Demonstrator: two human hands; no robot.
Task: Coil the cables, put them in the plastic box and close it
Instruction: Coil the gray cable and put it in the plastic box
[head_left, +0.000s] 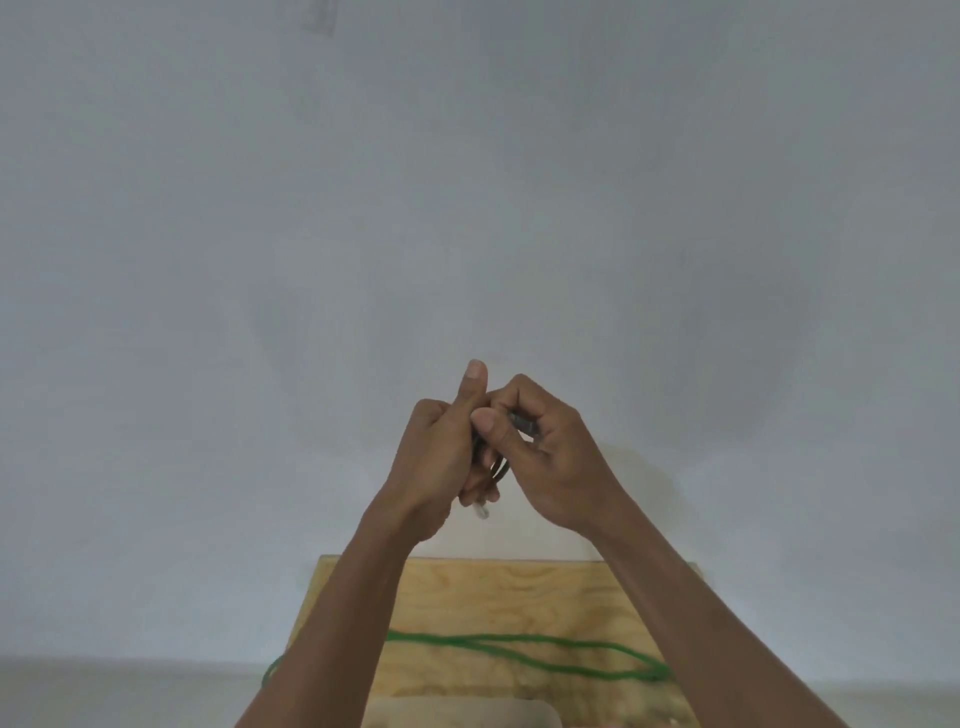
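Both hands are raised in front of the wall, close together. My left hand (441, 452) grips a bundle of grey cable (522, 423), thumb pointing up; a pale connector (482, 512) sticks out below its fingers. My right hand (545, 452) pinches the same grey cable from the right, fingers curled round it. Most of the cable is hidden inside the two hands. A green cable (519, 652) lies loose in long loops across the wooden table (519, 587) below, one loop hanging over the left edge. A translucent plastic box (457, 714) shows at the bottom edge.
A plain grey-white wall fills most of the view. The small wooden table stands against it, and my forearms cross over its left and right sides.
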